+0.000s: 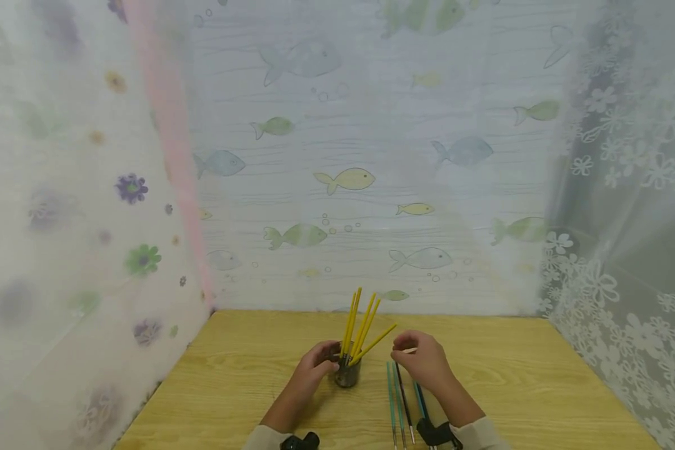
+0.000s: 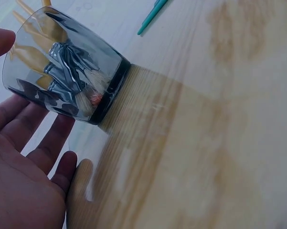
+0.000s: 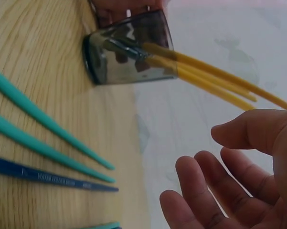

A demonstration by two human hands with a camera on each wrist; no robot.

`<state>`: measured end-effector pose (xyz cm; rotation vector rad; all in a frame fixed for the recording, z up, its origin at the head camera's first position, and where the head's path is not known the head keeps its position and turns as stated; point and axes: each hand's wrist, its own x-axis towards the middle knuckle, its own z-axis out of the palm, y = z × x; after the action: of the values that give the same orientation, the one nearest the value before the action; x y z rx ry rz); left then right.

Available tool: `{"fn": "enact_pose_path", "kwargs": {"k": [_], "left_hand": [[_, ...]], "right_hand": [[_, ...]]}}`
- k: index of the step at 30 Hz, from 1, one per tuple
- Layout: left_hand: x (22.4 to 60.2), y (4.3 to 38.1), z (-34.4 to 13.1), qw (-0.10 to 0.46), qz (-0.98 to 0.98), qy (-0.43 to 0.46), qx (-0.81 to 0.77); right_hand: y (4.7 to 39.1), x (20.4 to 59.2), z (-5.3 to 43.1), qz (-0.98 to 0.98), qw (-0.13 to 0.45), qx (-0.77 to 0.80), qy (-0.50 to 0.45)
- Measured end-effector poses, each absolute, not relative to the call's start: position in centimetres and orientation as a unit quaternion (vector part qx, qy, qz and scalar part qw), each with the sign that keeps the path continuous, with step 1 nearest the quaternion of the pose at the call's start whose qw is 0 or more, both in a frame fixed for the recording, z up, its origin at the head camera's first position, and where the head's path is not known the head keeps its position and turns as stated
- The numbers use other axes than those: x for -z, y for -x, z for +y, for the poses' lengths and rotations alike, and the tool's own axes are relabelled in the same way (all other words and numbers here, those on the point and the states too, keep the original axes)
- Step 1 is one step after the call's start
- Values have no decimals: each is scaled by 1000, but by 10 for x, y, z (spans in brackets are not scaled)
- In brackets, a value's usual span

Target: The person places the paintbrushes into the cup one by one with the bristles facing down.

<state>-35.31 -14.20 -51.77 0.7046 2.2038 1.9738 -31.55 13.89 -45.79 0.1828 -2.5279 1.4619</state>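
My left hand (image 1: 310,370) holds a smoky see-through glass (image 1: 347,377) upright on the table, thumb on one side and fingers on the other. Several yellow-handled paintbrushes (image 1: 363,326) stand in it, bristles down; one leans far out to the right. The left wrist view shows their metal collars and pale bristles (image 2: 83,102) through the wall. To the right of the glass, my right hand (image 1: 425,361) hovers with loosely bent fingers, thumb apart from them and nothing between. Green paintbrushes (image 3: 50,121) and a dark blue paintbrush (image 3: 52,176) lie below it on the table.
The light wooden table (image 1: 230,369) ends at a white curtain (image 1: 360,125) printed with fish. Flowered sheets hang at left and right. Another dark blue and green brush pair (image 1: 421,400) lies under my right wrist, partly hidden by the black wrist camera (image 1: 434,431).
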Motion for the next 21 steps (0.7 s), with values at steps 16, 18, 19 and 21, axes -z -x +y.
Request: {"fn": "enact_pose_path", "kwargs": {"k": [16, 18, 19, 21], "left_hand": [[514, 348, -142, 54, 733, -226, -639], [514, 349, -143, 52, 737, -225, -635], [515, 349, -143, 50, 739, -223, -633], [516, 350, -143, 44, 746, -220, -627]], "right_hand": [[317, 471, 174, -864, 80, -497, -11], [316, 472, 178, -862, 69, -501, -2], [317, 473, 180, -861, 62, -505, 2], [318, 474, 183, -860, 44, -508, 14]]}}
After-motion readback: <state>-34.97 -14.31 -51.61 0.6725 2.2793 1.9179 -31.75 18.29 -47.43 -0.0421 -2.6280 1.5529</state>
